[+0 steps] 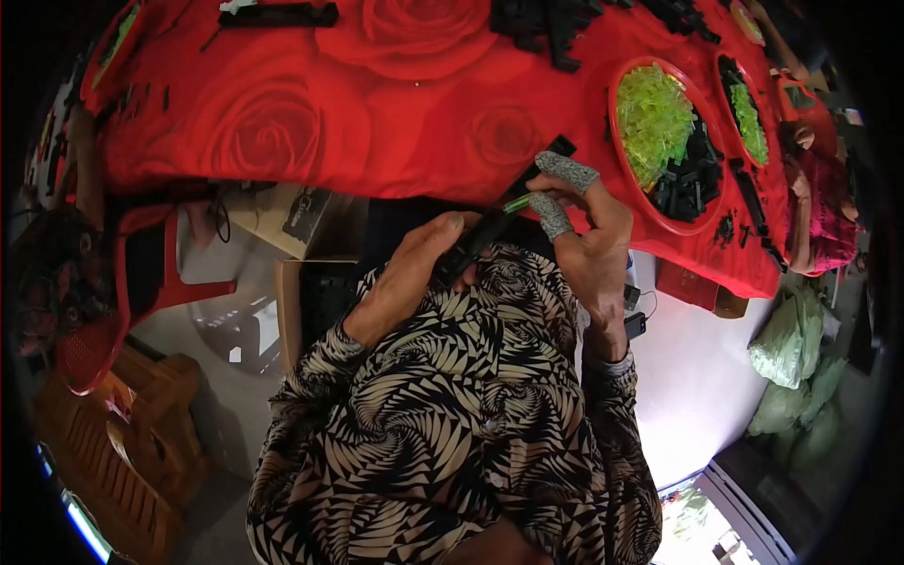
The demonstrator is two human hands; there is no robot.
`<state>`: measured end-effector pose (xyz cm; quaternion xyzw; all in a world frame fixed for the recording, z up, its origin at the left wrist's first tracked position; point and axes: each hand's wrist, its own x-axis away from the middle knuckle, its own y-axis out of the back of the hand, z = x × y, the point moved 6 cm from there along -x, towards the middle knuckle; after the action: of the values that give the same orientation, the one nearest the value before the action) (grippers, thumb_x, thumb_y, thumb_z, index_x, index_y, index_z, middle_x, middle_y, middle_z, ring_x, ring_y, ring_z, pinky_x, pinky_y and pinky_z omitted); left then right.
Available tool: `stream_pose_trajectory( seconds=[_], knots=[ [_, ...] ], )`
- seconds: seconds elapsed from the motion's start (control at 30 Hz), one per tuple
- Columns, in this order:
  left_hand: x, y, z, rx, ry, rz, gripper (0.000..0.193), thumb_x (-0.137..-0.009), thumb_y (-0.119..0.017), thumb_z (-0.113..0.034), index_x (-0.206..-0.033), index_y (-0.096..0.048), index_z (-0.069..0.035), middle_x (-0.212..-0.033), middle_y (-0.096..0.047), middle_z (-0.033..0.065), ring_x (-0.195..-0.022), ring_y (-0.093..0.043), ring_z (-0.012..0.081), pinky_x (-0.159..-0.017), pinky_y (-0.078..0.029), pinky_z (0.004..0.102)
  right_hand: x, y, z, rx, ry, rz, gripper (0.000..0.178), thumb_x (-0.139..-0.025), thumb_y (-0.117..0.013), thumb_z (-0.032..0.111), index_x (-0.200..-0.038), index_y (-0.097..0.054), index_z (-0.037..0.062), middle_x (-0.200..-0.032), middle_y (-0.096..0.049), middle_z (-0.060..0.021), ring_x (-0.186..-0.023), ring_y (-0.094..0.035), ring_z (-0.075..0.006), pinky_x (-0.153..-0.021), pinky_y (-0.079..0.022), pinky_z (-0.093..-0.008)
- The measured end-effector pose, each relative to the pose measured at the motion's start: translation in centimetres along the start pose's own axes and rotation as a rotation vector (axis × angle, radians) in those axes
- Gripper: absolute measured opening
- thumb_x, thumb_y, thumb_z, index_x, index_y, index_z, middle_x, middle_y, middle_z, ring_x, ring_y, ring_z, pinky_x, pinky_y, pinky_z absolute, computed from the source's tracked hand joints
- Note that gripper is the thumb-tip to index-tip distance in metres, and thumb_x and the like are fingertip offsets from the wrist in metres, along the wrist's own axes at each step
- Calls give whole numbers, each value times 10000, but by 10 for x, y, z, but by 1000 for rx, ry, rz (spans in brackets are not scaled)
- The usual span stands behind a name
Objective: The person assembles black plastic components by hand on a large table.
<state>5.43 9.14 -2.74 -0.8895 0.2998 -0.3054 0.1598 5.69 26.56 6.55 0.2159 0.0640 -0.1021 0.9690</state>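
Note:
My left hand [414, 268] is wrapped round the lower end of a long, narrow black plastic part [492, 226], which it holds slanted in front of my chest at the table's near edge. At the upper half of that part is my right hand [593, 221], its thumb and forefinger in grey knitted finger covers. The thumb tip presses a small clear green plastic piece [516, 203] against the black part, while the forefinger bends over near the part's far end. Part of the left fingers is hidden behind the black part.
A red rose-patterned cloth [358, 113] covers the table. At right, a red basket [617, 122] holds green pieces and black parts, with a second basket [765, 155] beyond it. More black parts [551, 28] lie at the back. People sit at both sides. A red chair [174, 273] stands left.

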Motion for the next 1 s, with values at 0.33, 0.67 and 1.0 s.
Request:
stream_pose_trajectory(
  seconds=[0.33, 0.67, 1.0],
  knots=[
    [-29, 0, 26, 391, 151, 206, 396, -1025, -410, -240, -1327, -424, 16, -1071, -646, 182, -763, -641, 201, -628, -528, 276, 7, -13, 0, 140, 65, -14, 440, -727, -607, -145, -1149, -623, -21, -958, -684, -113, -817, -653, -194, -719, -511, -282],
    [-28, -1, 25, 541, 116, 235, 368, -1026, -408, -246, -1317, -423, -21, -1112, -639, 186, -781, -649, 201, -601, -513, 266, 9, -8, 1, 155, 147, -126, 546, -672, -580, -189, -1191, -596, -19, -987, -625, -144, -822, -639, -241, -700, -528, -316],
    [-26, -5, 23, 420, 133, 92, 297, -1028, -408, -199, -1274, -439, -37, -1115, -637, 192, -841, -667, 254, -678, -533, 303, 13, -15, 5, 168, 84, -78, 464, -720, -617, -145, -1162, -628, -5, -963, -667, -113, -809, -632, -188, -720, -511, -288]
  ],
)
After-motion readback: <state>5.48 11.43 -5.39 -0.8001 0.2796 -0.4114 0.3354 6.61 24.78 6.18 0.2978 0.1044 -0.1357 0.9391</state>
